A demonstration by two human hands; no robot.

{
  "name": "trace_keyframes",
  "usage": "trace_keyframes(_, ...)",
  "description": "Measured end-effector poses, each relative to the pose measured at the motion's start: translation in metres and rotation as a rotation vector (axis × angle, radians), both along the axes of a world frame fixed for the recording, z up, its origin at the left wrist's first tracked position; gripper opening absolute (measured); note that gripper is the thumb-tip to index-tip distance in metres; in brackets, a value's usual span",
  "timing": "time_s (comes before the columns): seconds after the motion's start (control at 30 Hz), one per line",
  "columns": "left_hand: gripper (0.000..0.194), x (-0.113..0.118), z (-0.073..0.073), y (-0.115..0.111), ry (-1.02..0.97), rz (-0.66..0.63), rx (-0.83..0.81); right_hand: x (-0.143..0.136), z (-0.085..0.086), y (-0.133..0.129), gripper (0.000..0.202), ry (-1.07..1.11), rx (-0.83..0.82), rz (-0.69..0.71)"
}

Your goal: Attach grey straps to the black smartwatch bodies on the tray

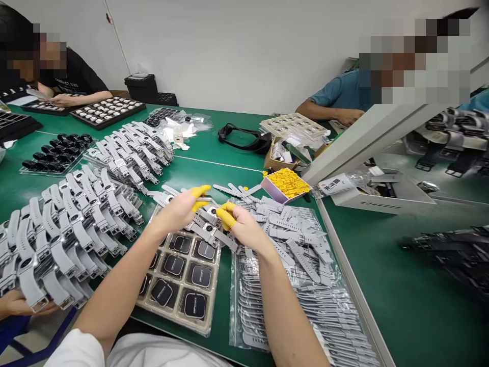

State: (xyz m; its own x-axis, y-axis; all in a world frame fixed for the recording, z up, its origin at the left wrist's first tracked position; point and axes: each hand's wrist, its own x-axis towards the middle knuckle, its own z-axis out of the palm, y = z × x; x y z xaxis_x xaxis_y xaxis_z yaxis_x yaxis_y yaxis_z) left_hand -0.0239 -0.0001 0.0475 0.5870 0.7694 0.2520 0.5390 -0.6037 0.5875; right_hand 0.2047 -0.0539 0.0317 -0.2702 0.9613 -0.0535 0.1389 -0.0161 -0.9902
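My left hand and my right hand, both with yellow finger cots on the fingertips, meet above a beige tray of black square watch bodies. Between them they hold a watch body with a grey strap; the left hand pinches the body end, the right hand holds the strap end. A heap of loose grey straps lies on clear plastic bags right of the tray.
Rows of assembled grey-strap watches cover the green table at left. A small box of yellow finger cots stands ahead. Other people sit at far left, far right, and a hand rests at the lower left. A white machine stands at right.
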Motion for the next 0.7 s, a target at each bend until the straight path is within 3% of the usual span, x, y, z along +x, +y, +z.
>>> trace_keyframes(0.1,0.036,-0.016,0.023,0.003,0.271,0.101,0.062,0.014,0.005,-0.003,0.029,-0.187,0.027,0.06)
trace_keyframes(0.2,0.028,-0.029,0.041,0.003,0.487,0.082,0.109,0.026,0.007,-0.002,0.026,-0.268,0.042,0.079)
trace_keyframes(0.3,0.031,-0.045,0.054,0.003,0.543,0.005,0.067,0.041,-0.001,0.005,0.027,-0.388,0.141,-0.128)
trace_keyframes(0.4,0.031,-0.066,0.064,0.006,0.563,-0.021,-0.066,0.062,-0.02,0.014,0.032,-0.758,0.243,-0.415)
trace_keyframes(0.53,0.027,-0.089,0.064,0.01,0.623,-0.004,-0.315,0.086,-0.052,0.02,0.036,-1.157,0.083,-0.43)
trace_keyframes(0.7,0.025,-0.093,0.042,0.014,0.771,0.082,-0.494,0.095,-0.066,0.021,0.037,-1.223,0.034,-0.398)
